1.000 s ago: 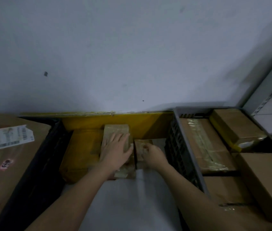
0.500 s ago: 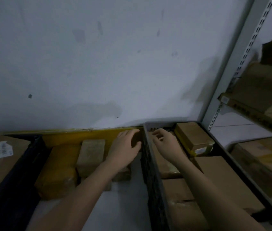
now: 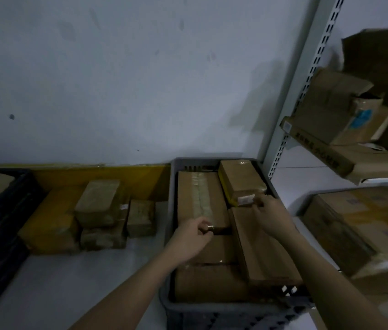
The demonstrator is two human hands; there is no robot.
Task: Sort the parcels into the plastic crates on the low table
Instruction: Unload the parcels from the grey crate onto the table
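Reaching into grey crate (image 3: 212, 308): left hand (image 3: 194, 234) curled on taped parcel (image 3: 200, 198) edge, right hand (image 3: 271, 214) pinching labelled box (image 3: 240, 181).

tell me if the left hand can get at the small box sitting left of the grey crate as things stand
Probably yes. The small box stands on open table just outside the grey crate, nothing lying on top of it. The left hand is busy inside the crate and would have to come back over its wall first.
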